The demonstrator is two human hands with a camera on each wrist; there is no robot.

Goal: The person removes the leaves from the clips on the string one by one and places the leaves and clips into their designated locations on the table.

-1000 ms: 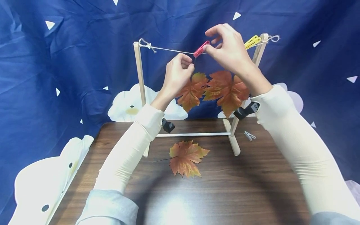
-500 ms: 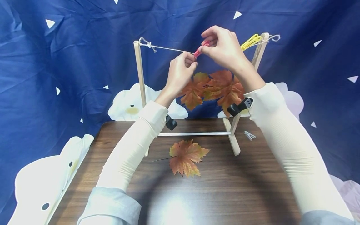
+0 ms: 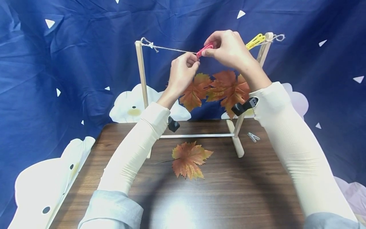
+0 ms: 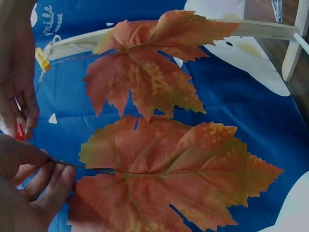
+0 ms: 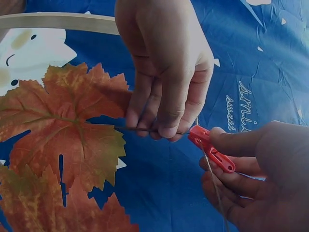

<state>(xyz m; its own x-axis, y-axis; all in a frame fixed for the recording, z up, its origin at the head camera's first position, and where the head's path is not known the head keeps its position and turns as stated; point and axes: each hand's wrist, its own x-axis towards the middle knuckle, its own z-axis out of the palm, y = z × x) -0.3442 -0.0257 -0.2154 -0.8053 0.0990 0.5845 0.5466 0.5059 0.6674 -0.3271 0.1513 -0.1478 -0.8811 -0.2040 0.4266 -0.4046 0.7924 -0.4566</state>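
Note:
My left hand [image 3: 183, 71] pinches the thin dark stem [image 5: 140, 129] of an orange maple leaf [image 4: 174, 169] just under the string. With my right hand [image 3: 231, 52] I pinch a red clothespin [image 5: 212, 149] between thumb and fingers. Its jaws sit at the string [image 5: 216, 186] and the stem's tip, as the right wrist view shows. A second maple leaf [image 4: 145, 63] hangs to the right, near a yellow clothespin [image 3: 255, 41] at the string's right end. The string runs between two wooden posts [image 3: 142, 71].
On the brown table [image 3: 243, 190] lies another maple leaf [image 3: 189, 160], in front of the frame's white crossbar [image 3: 197, 136]. A pale clothespin [image 3: 253, 137] lies right of the frame's wooden foot [image 3: 238, 143]. Behind hangs a blue cloth [image 3: 85, 38] with white clouds.
My right hand has come slightly lower and left, its fingers closing on the red clothespin. My left hand has risen slightly toward the clothespin's tip, still holding the stem.

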